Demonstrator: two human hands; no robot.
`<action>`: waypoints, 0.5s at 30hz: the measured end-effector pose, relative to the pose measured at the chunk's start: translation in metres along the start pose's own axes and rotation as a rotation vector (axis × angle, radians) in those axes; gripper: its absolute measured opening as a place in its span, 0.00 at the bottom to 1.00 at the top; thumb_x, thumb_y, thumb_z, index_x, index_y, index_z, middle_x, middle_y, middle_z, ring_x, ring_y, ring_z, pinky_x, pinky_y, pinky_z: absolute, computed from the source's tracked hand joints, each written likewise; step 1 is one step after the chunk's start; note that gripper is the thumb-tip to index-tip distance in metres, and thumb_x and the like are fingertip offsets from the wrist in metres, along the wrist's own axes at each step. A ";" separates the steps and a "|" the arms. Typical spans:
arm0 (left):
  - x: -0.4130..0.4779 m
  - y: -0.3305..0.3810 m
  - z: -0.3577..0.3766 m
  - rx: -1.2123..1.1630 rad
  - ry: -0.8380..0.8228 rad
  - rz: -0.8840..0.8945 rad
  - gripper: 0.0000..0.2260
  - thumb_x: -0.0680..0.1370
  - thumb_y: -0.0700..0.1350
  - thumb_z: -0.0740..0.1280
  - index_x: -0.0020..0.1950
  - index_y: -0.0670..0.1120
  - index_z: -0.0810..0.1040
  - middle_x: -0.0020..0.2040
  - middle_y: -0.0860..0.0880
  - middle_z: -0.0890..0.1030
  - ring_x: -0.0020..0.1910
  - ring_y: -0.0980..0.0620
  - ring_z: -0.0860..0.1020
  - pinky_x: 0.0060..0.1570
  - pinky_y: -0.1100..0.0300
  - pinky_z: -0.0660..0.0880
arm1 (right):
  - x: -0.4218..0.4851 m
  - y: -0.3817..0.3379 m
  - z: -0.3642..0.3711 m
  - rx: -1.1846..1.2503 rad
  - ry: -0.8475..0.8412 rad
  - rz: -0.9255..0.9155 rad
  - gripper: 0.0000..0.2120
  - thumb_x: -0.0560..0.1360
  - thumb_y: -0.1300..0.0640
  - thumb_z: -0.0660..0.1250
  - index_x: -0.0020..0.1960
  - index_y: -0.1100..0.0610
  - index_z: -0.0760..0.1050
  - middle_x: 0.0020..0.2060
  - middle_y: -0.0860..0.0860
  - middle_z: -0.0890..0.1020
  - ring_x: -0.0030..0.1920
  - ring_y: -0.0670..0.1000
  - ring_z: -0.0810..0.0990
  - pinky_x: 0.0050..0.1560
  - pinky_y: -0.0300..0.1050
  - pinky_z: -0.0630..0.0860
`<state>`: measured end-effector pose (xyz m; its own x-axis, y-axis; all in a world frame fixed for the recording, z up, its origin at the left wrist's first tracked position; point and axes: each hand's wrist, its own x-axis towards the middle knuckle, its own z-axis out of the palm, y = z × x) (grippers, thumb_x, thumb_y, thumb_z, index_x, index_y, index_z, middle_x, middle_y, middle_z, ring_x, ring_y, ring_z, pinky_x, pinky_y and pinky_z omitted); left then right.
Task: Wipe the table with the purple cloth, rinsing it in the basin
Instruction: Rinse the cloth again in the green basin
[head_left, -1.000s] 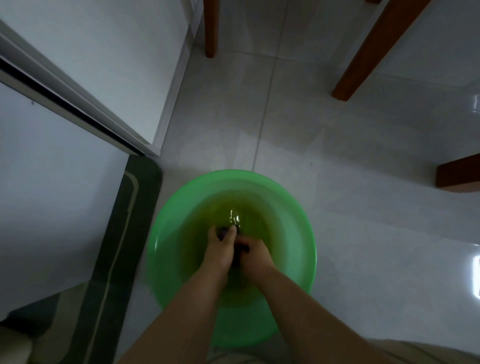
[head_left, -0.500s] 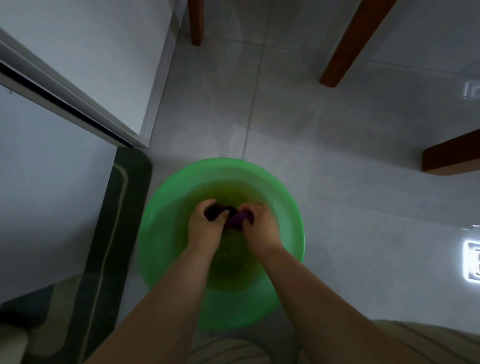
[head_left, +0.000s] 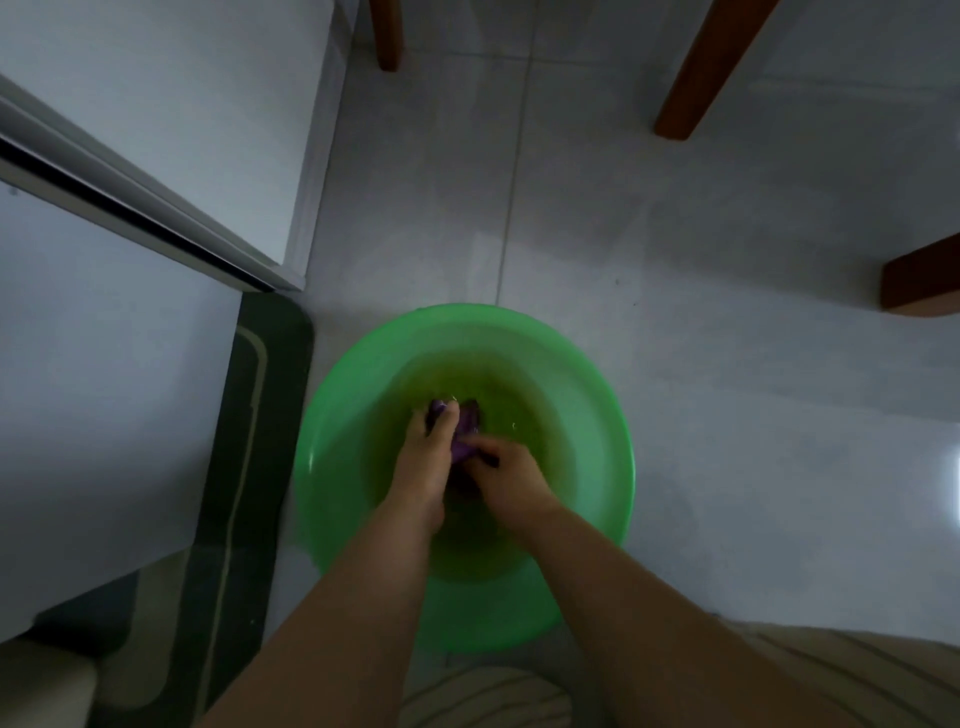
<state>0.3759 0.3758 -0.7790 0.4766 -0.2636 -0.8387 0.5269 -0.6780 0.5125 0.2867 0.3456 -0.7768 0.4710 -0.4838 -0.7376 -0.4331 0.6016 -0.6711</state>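
Where the round green plastic basin (head_left: 587, 395) is deepest, both hands work.
Crumpled purple cloth (head_left: 462, 436) sits there, left hand (head_left: 423, 462) curled over it, right hand (head_left: 506, 480) pinching its nearer end.

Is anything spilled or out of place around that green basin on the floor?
Nothing stands out. The green basin sits flat on the tiled floor with no puddle visible around it. The left hand and right hand both hold the purple cloth in the water. The dim light could hide small splashes.
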 end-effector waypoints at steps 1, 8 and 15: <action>0.001 0.004 -0.003 -0.061 -0.019 -0.031 0.20 0.74 0.54 0.65 0.64 0.52 0.69 0.59 0.41 0.76 0.54 0.40 0.77 0.53 0.43 0.76 | -0.004 -0.006 0.000 0.105 -0.064 0.005 0.14 0.75 0.70 0.60 0.51 0.57 0.80 0.44 0.56 0.82 0.43 0.50 0.80 0.46 0.39 0.77; -0.003 0.021 -0.012 -0.460 -0.253 -0.092 0.06 0.75 0.44 0.63 0.49 0.49 0.77 0.43 0.46 0.80 0.37 0.49 0.81 0.33 0.60 0.79 | -0.020 -0.021 -0.017 0.616 -0.307 0.110 0.12 0.74 0.69 0.62 0.44 0.57 0.81 0.39 0.52 0.84 0.39 0.47 0.82 0.42 0.40 0.80; -0.044 0.024 -0.011 -0.184 -0.016 0.049 0.12 0.68 0.53 0.71 0.43 0.46 0.77 0.41 0.43 0.79 0.41 0.43 0.79 0.47 0.48 0.76 | -0.032 -0.020 -0.010 0.473 -0.106 0.331 0.10 0.76 0.58 0.63 0.57 0.56 0.73 0.49 0.56 0.78 0.45 0.51 0.76 0.44 0.46 0.71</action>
<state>0.3752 0.3782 -0.7279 0.4945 -0.3051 -0.8139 0.6239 -0.5274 0.5768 0.2725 0.3427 -0.7400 0.4540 -0.1699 -0.8747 -0.1915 0.9401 -0.2819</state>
